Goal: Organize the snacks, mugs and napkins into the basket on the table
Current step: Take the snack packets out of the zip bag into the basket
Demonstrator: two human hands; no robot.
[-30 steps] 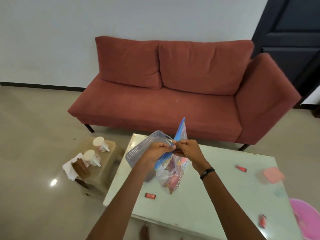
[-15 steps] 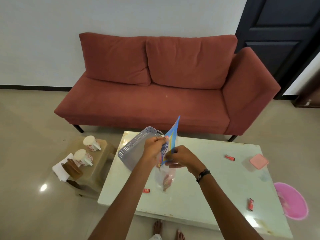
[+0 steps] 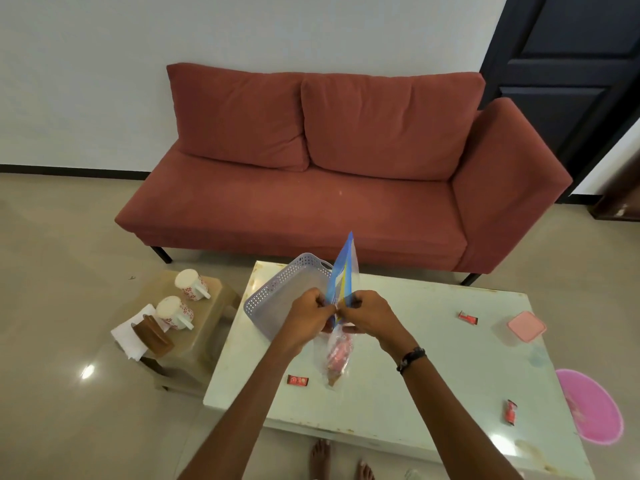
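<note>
From the head camera, you have the clear plastic zip bag with the blue top strip held up over the white table, pinched from both sides. Your left hand pinches the top strip on its left, your right hand on its right, the two grips almost touching, fingers curled onto the plastic. The bag's long axis runs near vertical: the blue corner points up and away from you, and the clear belly holding red wrapped snacks hangs straight below your grip, its tip near or on the table.

The relation that counts: the grey perforated plastic basket sits just behind and to the left of the bag, partly hidden by your left hand and closer to that hand. Getting the bag in looks like a short carry left and away.

Loose red snack packets lie on the table: one just left of the bag's tip, two well off to your right. The two white flowered mugs and white napkins wait on the brown stool, left of the table.
</note>
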